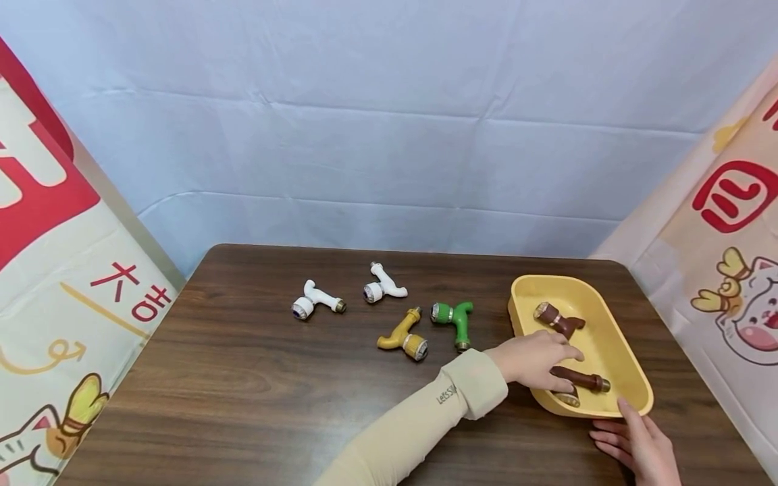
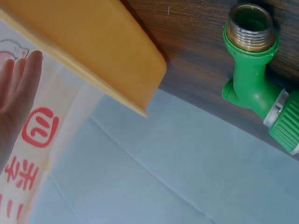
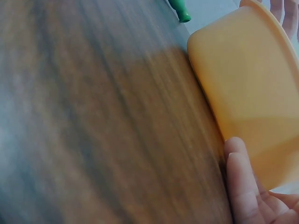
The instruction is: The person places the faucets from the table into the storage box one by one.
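Head view: left hand (image 1: 541, 358) extended over the yellow tray (image 1: 615, 351) near the surface's (image 1: 255, 391) right edge, fingers spread, partly hiding brown taps (image 1: 583, 379). Right hand (image 1: 645, 447) grips the tray's near-right corner.
Left wrist view: hand and green tap (image 2: 250, 81) cut off.
Right wrist view: fingers against tray wall, thumb mostly obscured.

A dark wood-grain counter (image 1: 267, 398) with rounded far corners (image 1: 217, 255) stands before a pale blue cloth (image 1: 389, 155) creased by folds (image 1: 383, 111). A red-and-cream banner (image 1: 55, 283) slants along the left, a pale pink banner (image 1: 681, 270) along the right, both printed with cartoon animals (image 1: 754, 314) and red lettering (image 1: 117, 279). The light is soft.
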`<state>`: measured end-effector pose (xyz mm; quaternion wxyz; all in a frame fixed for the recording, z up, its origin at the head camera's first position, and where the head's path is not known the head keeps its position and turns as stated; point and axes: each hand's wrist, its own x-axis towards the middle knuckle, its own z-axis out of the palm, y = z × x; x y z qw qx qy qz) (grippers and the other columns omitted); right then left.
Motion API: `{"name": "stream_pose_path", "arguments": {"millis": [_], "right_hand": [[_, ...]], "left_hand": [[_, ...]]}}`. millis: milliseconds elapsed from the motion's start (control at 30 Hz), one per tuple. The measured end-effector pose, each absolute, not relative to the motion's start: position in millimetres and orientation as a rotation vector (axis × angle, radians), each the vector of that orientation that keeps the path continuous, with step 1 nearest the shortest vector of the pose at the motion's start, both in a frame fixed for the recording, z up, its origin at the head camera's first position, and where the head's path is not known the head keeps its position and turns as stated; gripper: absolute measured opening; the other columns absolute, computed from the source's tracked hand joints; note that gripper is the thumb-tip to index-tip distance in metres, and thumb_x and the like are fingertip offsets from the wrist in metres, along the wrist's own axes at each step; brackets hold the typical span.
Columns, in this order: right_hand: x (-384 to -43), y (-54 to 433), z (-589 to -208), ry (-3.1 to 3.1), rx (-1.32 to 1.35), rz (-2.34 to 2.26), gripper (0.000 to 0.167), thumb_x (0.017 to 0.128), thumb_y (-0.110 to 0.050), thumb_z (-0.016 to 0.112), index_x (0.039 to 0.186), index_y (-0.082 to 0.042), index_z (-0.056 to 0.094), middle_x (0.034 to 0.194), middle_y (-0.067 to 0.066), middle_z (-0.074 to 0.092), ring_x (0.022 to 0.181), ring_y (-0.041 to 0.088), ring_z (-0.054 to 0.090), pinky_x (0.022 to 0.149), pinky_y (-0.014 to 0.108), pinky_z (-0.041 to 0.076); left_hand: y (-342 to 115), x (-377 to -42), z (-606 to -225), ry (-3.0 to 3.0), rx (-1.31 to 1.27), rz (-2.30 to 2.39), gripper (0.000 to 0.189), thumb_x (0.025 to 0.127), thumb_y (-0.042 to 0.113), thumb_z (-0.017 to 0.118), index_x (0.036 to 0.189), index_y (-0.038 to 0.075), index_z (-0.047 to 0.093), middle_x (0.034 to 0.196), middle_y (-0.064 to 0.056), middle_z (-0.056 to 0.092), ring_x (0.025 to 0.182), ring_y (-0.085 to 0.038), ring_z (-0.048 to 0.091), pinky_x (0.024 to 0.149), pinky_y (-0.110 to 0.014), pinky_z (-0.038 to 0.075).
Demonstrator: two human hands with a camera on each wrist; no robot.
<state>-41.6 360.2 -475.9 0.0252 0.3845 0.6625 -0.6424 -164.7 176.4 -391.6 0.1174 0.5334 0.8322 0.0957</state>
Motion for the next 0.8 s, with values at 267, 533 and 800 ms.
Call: {"name": "stream_pose_path", "arguments": {"millis": [267,533,800], "right_hand": [[-41.8,356.2,-470.3,2.066,1.208,-1.965,0.071,0.086,-0.060,0.041,0.128,-0.005,0.029,0.069,0.003,0.066,0.066,0.019,0.066,0.065,0.035,0.053],[-42.3,354.8,-470.3,2.068,1.204,-1.956,0.071,0.085,-0.061,0.041,0.129,-0.005,0.029,0.070,0.003,0.066,0.066,0.019,0.066,0.065,0.035,0.053],[-42.4,354.4,-470.9,2.065,1.228,-1.960,0.072,0.085,-0.060,0.041,0.128,-0.004,0.028,0.069,0.005,0.066,0.066,0.020,0.066,0.065,0.035,0.053]], "left_hand": [[159.4,-163.1,-383.2,2.462,1.583,0.326,0.049,0.087,0.045,0.054,0.132,0.026,0.047,0.126,0.011,0.045,0.109,0.001,0.043,0.088,-0.011,0.033],[141.4,-162.6,-383.1,2.511,1.602,0.342,0.048,0.089,0.043,0.053,0.133,0.025,0.046,0.133,0.009,0.042,0.121,-0.003,0.037,0.096,-0.013,0.027],[127.4,-160.9,-385.0,2.538,1.600,0.391,0.048,0.089,0.041,0.054,0.133,0.025,0.046,0.127,0.010,0.047,0.116,-0.004,0.040,0.094,-0.014,0.030]]}}
